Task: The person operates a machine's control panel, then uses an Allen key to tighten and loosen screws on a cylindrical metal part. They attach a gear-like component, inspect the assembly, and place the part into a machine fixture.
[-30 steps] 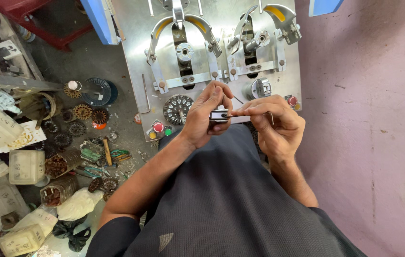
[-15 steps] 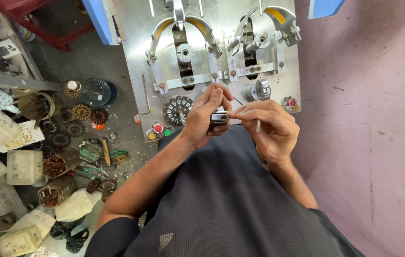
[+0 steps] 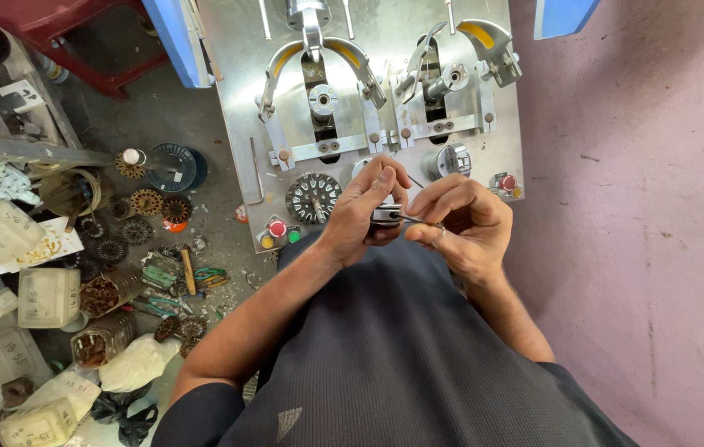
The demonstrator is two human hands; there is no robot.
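plastic jars (image 3: 47, 296), wound coils (image 3: 100, 295) inside

A: Carrier?
B: Grey floor (image 3: 203, 124), seen from above.
A: At nine o'clock?
B: Plastic jars (image 3: 47, 296) and pale bags (image 3: 138, 362).
A: Toward ten?
B: Toothed round cores (image 3: 147, 201), a dark spool (image 3: 177, 168), all near each other.
A: Centre-left?
B: Green-handled tools (image 3: 158, 276) just beside a wooden-handled one (image 3: 188, 270).

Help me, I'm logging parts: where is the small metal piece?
Head view, centre: the metal piece is pinched between left hand and right hand, below the machine panel.
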